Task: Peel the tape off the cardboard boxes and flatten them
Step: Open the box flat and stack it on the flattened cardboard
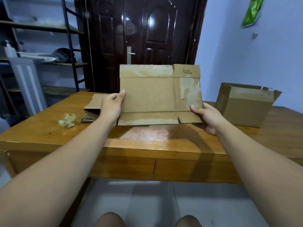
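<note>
One flattened box (pixel 152 95) gripped by left hand (pixel 113 105) and right hand (pixel 205 117); one open box (pixel 246 107).

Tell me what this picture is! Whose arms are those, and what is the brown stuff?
No machine here: those are a person's own arms. The camera sits on their head and looks down, so you see what they see. The left hand and right hand grip a flattened cardboard box, held upright over a wooden table. On the table lie a crumpled wad of clear tape, another folded box behind the left hand, and an open box on the right, not yet flattened.
</note>
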`<state>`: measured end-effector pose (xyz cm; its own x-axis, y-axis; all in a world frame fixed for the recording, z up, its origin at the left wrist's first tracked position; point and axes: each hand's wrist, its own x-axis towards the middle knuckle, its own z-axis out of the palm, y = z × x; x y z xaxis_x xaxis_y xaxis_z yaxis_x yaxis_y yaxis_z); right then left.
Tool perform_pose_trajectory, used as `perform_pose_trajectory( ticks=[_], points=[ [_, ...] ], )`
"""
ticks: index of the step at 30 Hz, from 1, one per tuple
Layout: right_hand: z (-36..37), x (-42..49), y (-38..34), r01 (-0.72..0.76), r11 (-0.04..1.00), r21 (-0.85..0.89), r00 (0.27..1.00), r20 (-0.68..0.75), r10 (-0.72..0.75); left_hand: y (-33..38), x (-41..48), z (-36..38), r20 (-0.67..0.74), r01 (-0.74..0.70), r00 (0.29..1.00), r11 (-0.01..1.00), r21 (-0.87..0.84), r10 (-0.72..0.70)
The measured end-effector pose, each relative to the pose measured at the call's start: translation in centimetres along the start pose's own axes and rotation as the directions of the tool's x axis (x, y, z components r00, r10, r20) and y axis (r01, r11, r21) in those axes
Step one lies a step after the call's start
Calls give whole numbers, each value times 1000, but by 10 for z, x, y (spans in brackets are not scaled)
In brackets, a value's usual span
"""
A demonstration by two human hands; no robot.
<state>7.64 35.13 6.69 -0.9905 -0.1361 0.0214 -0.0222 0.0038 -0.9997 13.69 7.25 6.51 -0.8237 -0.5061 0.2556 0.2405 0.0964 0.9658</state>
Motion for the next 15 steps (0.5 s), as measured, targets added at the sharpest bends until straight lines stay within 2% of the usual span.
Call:
perform_pose_trajectory(
  ticks=[2,3,5,7,9,11,15],
  points=[
    [8,8,-1,8,996,94,998,-64,-2,-10,17,-15,-158,-62,982,965,256,105],
    [10,13,0,5,990,142,994,-105,10,-19,25,-23,-170,-77,972,904,421,162],
    [14,23,2,-14,978,208,986,-159,48,-41,38,-38,-74,-51,985,675,736,156],
    [20,30,6,-36,977,210,977,-199,79,-60,44,-50,5,-23,999,410,912,45],
    [28,38,12,-62,973,224,962,-247,118,-72,47,-57,13,-4,999,279,960,-31],
    [37,43,17,-78,959,272,949,-274,155,-81,49,-61,2,18,997,250,968,-81],
    [55,54,27,-117,938,327,954,-225,198,-97,51,-62,-29,65,979,174,983,-200]
  ],
)
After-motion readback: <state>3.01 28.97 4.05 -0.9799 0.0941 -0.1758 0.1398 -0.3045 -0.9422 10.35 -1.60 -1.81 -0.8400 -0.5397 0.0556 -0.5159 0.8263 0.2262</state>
